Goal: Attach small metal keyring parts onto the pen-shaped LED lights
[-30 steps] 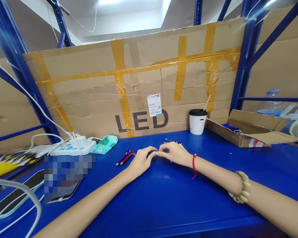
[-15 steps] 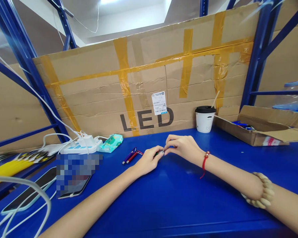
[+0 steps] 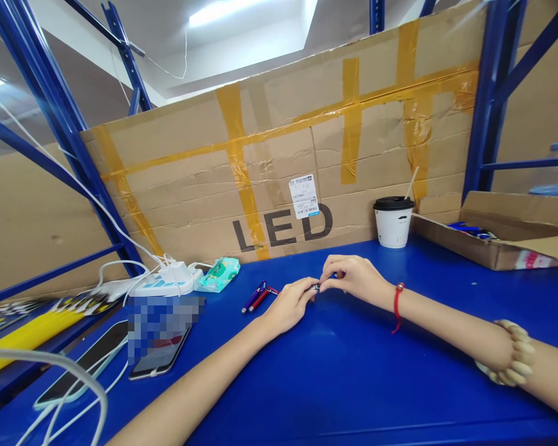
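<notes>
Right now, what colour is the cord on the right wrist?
Red; the wrist cord shows best in the head view.

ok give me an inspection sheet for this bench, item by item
surface: blue table.
job's things: small dark item pinched between both hands; two small pens lie left of them.
clutter: lidded paper cup, open cardboard box, wipes pack, two phones.
grippers: left hand and right hand, fingertips meeting on the item.
cables: white leads run to a power strip.
surroundings: taped cardboard sheet marked LED, blue rack posts.
</notes>
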A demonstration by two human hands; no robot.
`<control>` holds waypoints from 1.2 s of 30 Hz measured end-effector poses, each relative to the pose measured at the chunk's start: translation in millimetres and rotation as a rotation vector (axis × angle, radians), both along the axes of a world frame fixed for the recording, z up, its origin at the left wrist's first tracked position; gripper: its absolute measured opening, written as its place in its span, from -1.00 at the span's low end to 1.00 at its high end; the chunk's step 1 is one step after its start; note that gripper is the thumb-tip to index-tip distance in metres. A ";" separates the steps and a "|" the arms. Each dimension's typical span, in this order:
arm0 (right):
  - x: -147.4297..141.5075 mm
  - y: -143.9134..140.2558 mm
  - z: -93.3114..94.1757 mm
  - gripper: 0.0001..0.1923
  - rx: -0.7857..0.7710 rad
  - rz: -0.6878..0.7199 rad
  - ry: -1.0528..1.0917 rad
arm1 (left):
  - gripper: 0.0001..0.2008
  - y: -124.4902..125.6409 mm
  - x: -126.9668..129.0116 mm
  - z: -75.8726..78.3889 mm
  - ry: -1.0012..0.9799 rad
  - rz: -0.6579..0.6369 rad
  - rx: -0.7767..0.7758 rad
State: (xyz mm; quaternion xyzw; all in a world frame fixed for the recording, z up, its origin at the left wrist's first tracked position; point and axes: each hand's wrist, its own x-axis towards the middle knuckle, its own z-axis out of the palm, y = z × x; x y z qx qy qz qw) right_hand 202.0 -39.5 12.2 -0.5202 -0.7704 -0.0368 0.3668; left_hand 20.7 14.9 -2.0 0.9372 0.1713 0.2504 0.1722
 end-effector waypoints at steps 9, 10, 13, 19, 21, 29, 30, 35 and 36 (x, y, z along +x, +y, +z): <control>2.2 0.5 0.4 -0.72 -0.025 0.003 0.052 | -0.77 -0.2 -0.2 -1.2 -0.008 0.017 -0.097; 2.8 0.9 0.5 -0.72 -0.030 -0.001 0.053 | -0.78 0.1 0.0 -1.6 -0.015 0.015 -0.114; 4.4 1.3 1.7 -0.72 -0.045 0.000 0.060 | -0.79 -0.5 -0.1 -1.3 -0.011 -0.008 -0.105; 5.2 -1.5 7.7 -0.79 -0.109 -0.012 0.001 | -0.78 -4.9 -2.2 0.6 0.022 -0.023 -0.012; 6.3 -2.2 9.1 -0.81 -0.147 0.000 -0.036 | -0.77 -6.1 -2.8 0.4 0.046 -0.025 0.006; 8.5 -2.4 9.2 -0.66 -0.181 0.295 -0.264 | -0.76 -10.9 -5.1 1.8 0.123 -0.002 0.074; 7.6 -3.1 9.5 -0.63 -0.171 0.304 -0.277 | -0.77 -10.8 -5.2 1.5 0.127 0.005 0.085; -0.5 -7.3 9.7 -0.59 -0.213 0.337 -0.138 | -0.79 -9.2 -5.2 -1.9 0.090 0.052 0.183; -2.4 -7.6 9.0 -0.60 -0.246 0.335 -0.082 | -0.80 -9.0 -5.2 -2.6 0.077 0.063 0.207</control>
